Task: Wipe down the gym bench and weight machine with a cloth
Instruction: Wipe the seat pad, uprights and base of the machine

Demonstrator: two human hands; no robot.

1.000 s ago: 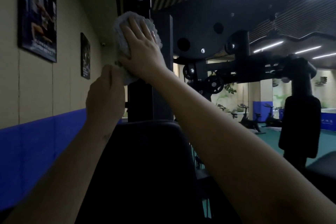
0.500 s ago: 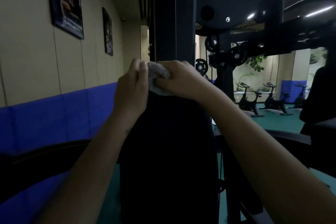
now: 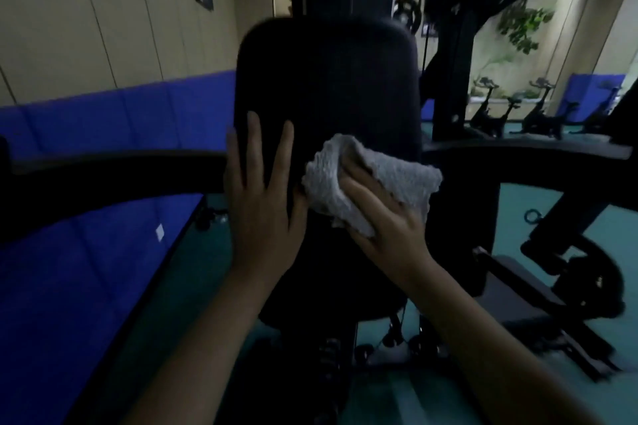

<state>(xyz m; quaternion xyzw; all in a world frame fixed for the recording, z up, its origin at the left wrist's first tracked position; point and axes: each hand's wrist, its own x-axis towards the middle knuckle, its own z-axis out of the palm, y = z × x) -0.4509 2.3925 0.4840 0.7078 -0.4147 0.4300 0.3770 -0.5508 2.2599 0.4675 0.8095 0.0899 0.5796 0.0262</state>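
The right hand (image 3: 390, 228) presses a grey cloth (image 3: 326, 185) on the black back pad (image 3: 328, 79), fingers straight. The left hand (image 3: 262, 217) rests flat there, fingers spread.

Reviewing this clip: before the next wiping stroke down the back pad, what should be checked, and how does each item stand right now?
1. Cloth against the back pad: ok, the right hand presses it there.
2. Left hand steadying the pad: ok, it lies flat near the pad's left edge with fingers straight.
3. Cloth spread flat: not ok, it is bunched and folded over the right hand's fingers.
4. Upper pad free to wipe: ok, nothing lies on it.
5. Pad surface clean: cannot tell, too dark.
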